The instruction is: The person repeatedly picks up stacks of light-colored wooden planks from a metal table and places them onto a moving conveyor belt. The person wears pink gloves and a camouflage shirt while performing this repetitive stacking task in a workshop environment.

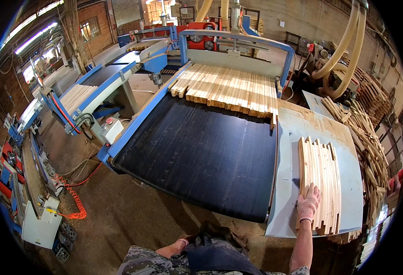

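My right hand (308, 202), in a light knitted glove, lies on the near left part of a bundle of wooden strips (323, 178). Its fingers are stretched out and rest on top of the wood. The strips lie side by side on a pale blue-grey side table (287, 169), their ends uneven. My left hand (183, 242) is low by my body, beside dark cloth at my waist; only its wrist and cuff show, the fingers are hidden. Left of the table runs a wide black conveyor belt (201, 151), with a row of wooden strips (229, 89) across its far end.
A blue frame (238, 34) arches over the belt's far end. A second conveyor (100, 75) with strips stands at the left, near a white control box (113, 129). An orange coiled hose (77, 213) hangs over the floor. Piled scrap wood (364, 137) lies right of the table.
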`<state>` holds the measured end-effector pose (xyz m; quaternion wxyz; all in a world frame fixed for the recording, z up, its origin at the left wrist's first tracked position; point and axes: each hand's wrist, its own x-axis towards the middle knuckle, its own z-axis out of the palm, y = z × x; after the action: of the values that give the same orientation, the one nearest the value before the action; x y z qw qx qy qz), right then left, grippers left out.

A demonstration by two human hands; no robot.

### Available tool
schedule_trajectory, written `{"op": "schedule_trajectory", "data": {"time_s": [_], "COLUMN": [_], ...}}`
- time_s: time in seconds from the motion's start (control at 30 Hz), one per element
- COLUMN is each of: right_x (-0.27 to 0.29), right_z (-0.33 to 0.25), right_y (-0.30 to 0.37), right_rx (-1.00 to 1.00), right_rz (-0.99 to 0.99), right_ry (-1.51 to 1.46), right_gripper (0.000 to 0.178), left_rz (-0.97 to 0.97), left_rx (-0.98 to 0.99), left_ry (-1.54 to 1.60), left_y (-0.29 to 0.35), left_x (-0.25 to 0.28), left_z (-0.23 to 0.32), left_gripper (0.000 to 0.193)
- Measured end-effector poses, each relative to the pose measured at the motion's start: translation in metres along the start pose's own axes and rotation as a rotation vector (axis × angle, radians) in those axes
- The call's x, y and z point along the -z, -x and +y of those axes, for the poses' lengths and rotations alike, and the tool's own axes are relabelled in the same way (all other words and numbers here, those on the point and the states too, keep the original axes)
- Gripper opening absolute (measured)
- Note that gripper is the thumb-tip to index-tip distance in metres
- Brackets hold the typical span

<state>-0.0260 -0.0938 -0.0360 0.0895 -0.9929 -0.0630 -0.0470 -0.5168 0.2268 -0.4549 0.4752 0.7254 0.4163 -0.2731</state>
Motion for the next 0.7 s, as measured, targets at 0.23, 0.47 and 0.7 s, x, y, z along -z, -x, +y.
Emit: {"op": "schedule_trajectory", "data": {"time_s": [0.23, 0.47, 0.7], "right_x": [0.0, -0.003, 0.002], "right_z": [-0.001, 0.0, 0.002], "right_y": [-0.001, -0.002, -0.001], "right_rx": [-0.024, -0.003, -0.014], "right_rz": [-0.021, -0.015, -0.022], "right_ry": [0.015, 0.004, -0.003], "right_gripper": [0.086, 0.086, 0.083], "left_rz": [-0.026, -0.015, -0.04], "left_rx": [-0.067, -0.242, -0.106], "left_ry": [-0.058, -0.158, -0.118], "left_y": [0.0, 0.004, 0.001], "left_x": [0.005, 0.007, -0.002], "left_z": [0.0, -0.004, 0.001], "left_gripper": [0.051, 0.051, 0.05]}}
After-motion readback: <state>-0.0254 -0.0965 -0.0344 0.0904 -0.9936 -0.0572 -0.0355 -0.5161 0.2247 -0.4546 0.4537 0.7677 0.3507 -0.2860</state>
